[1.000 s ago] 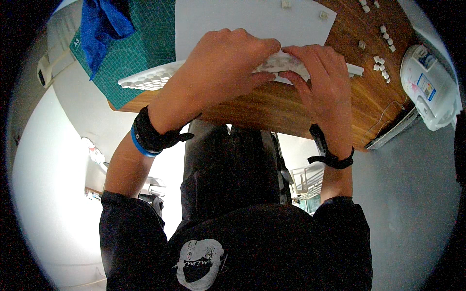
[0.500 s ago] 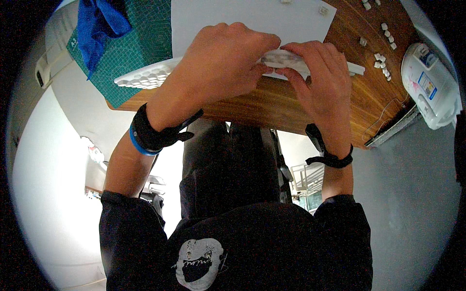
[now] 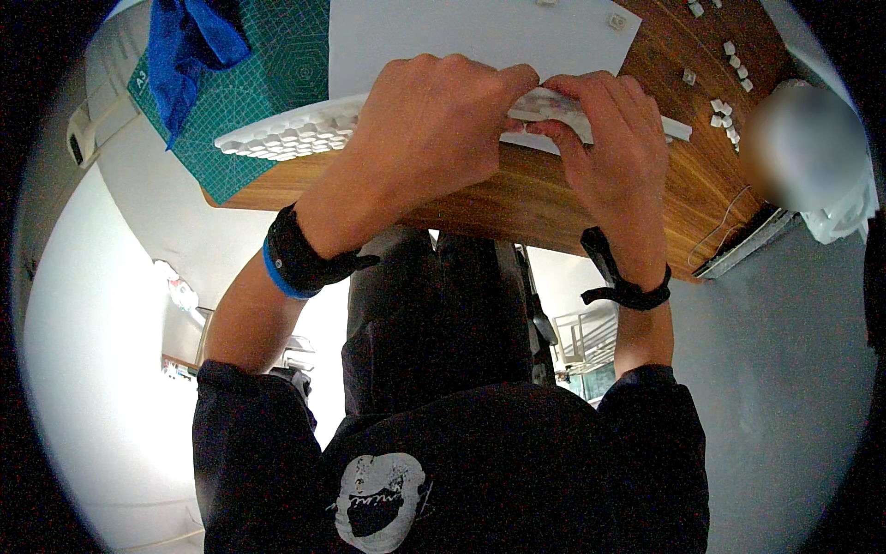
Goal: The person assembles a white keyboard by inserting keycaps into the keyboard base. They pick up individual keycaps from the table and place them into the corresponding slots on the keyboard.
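White keyboard (image 3: pixel 295 137) beside the green mat (image 3: pixel 277 65) stays gripped by both hands (image 3: pixel 434 129), now pressed closer together.

The wooden surface (image 3: pixel 544 198) carried a green cutting mat (image 3: pixel 268 83) at its left corner, a white sheet (image 3: pixel 480 37) beside it, a white keyboard (image 3: pixel 305 134) along the near edge, and loose keycaps (image 3: pixel 724 102) toward the right.

Fingertips of both hands (image 3: pixel 517 129) now closer
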Available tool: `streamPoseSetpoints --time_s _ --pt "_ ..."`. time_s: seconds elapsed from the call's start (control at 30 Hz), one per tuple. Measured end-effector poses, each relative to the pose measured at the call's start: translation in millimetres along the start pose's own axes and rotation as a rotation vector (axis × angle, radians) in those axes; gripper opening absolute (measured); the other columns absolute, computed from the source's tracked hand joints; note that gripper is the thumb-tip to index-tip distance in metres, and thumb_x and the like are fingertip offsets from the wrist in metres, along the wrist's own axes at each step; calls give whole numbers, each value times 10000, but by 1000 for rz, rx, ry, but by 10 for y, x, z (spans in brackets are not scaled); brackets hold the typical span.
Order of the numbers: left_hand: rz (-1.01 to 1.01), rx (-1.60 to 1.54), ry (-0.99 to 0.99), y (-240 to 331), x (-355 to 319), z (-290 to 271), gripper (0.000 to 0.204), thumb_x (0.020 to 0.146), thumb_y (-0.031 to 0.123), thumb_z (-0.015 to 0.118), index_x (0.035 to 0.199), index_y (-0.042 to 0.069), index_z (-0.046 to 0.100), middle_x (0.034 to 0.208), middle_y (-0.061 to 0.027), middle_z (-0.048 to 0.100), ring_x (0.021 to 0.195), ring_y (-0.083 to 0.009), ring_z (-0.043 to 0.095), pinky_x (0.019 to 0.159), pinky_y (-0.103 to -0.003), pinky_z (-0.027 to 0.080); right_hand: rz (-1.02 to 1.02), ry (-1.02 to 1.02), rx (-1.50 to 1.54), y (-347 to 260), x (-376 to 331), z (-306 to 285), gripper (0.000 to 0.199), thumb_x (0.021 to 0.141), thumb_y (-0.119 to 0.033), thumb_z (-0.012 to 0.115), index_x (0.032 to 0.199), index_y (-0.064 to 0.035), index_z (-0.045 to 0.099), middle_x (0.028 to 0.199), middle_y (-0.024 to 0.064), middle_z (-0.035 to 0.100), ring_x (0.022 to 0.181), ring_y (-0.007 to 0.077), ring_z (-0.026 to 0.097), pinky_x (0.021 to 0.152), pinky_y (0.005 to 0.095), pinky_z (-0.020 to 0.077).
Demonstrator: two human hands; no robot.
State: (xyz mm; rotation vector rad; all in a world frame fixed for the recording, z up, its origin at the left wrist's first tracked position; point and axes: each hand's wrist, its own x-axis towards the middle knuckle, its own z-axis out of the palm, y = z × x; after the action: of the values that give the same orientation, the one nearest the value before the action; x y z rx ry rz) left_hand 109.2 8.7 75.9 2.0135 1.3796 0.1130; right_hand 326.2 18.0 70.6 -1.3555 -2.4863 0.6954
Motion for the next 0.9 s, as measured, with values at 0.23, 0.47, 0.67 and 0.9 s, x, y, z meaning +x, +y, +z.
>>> streamPoseSetpoints --time_s 0.23,0.47,0.67,0.9 --pt "-11 12 -32 -25 0 -17 459 826 215 760 1278 199 680 935 -166 762 868 -416 739 725 -542 598 14 23 -10 10 -33 21 438 768 -205 843 1182 -155 710 1087 50 697 1037 295 646 881 441 503" --pt "-28 2 -54 -111 30 -16 467 870 227 752 1329 196 670 955 -190 755 908 -445 728 775 -563 590 125 297 70 -208 -375 280 330 836 -167 863 1145 -144 749 1147 89 699 1047 290 674 892 421 564" --pt "-30 -11 -80 -79 15 -50 433 911 290 754 1327 204 670 989 -191 754 959 -441 720 818 -564 580 261 288 298 -243 -453 482 290 852 -72 836 1128 -105 752 1122 88 717 1018 303 707 857 392 611" --pt "9 -21 -57 -139 2 -26 439 916 297 765 1334 203 670 1012 -167 760 966 -439 714 837 -559 572 163 291 318 -148 -396 414 240 871 -68 822 1099 -85 750 1088 89 750 995 298 719 841 393 614"
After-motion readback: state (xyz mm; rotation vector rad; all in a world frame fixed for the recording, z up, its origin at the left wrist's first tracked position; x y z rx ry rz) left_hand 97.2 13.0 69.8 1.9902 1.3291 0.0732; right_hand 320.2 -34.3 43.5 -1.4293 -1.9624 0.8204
